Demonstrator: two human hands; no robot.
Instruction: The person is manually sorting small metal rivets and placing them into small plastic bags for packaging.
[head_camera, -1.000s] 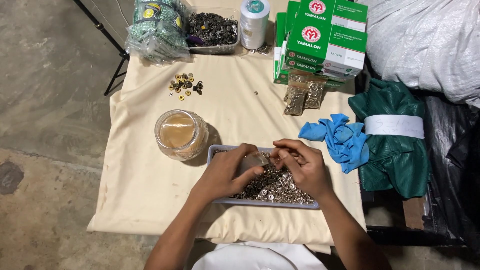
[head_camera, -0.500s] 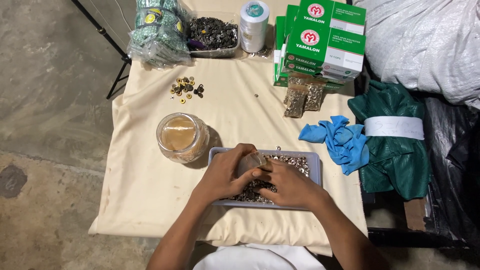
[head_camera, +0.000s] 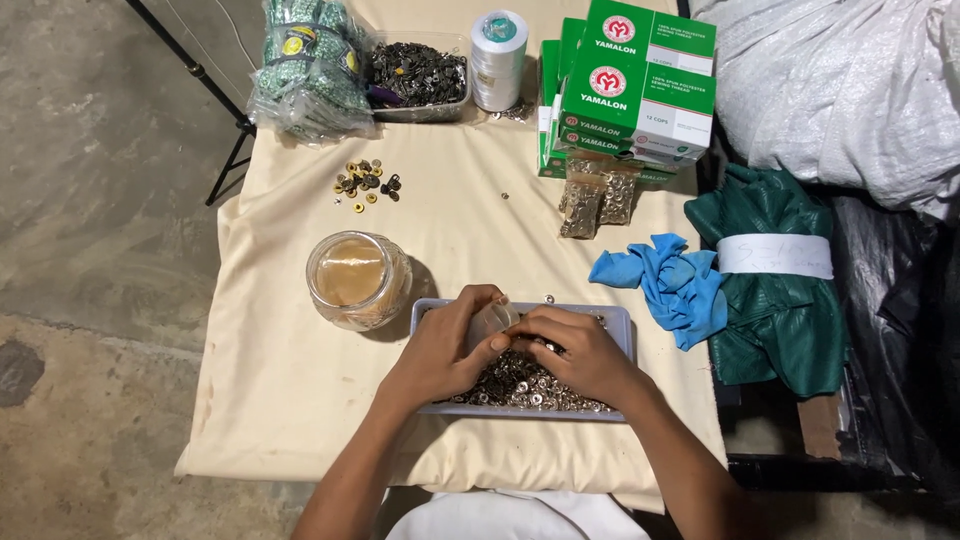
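nearest the camera, both hands work over a shallow grey tray (head_camera: 622, 322) heaped with small metal rings (head_camera: 520, 385), set at the front edge of the cloth-covered surface (head_camera: 300, 400), close to the body so little can spill. the left hand (head_camera: 440, 350) has its fingers clamped around a small clear bag (head_camera: 494, 320), tilted with its mouth held over the tray, it seems so that stray pieces fall back in. the right hand (head_camera: 575, 350) lies palm down on the heap, touching the left at the bag's mouth; its fingers are drawn together, but whether they pinch any rings cannot be told. just beside the tray on the left stands a clear round jar (head_camera: 352, 280), upright and open-topped. to the right lies a crumpled blue cloth (head_camera: 670, 280), next to a green bundle (head_camera: 780, 290) wrapped in a white band. farther back, small filled clear packets (head_camera: 598, 200) lean by stacked green boxes (head_camera: 640, 90), and a loose scatter of gold and dark eyelets (head_camera: 365, 182) lies on the cloth. at the far edge stand a white thread cone (head_camera: 498, 55), a clear tub of dark metal parts (head_camera: 418, 75) and a bag of green packets (head_camera: 300, 65).
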